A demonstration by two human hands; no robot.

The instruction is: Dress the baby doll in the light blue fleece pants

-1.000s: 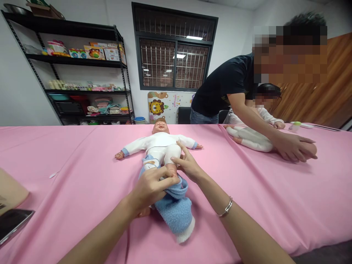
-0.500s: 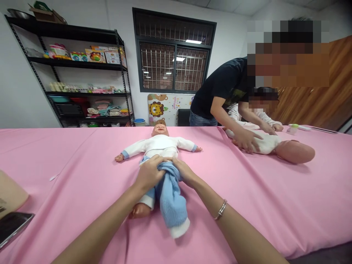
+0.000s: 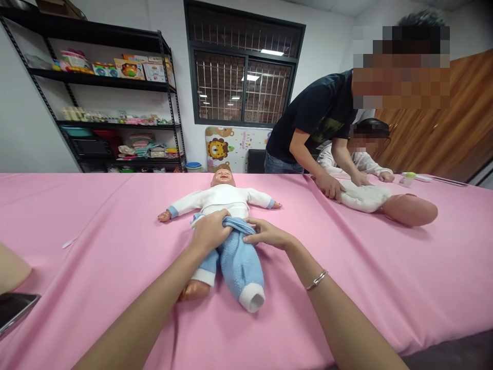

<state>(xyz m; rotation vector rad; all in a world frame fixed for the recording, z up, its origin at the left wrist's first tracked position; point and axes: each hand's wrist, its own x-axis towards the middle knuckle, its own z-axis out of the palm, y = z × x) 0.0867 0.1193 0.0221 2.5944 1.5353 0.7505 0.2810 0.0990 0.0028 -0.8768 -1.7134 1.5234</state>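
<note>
Head view: left hand point(image 3: 210, 232) pinches the fluffy blue trousers' waistband point(image 3: 234, 222); right hand point(image 3: 267, 235) grips its other side. Plastic baby doll point(image 3: 221, 198) lies supine on the pink tabletop point(image 3: 96, 231), long axis running away from both hands, head farthest.

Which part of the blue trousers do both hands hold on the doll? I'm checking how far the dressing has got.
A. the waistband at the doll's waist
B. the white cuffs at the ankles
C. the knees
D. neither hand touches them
A: the left hand and the right hand both grip the bunched top edge of the blue trousers at the doll's waist.
</note>
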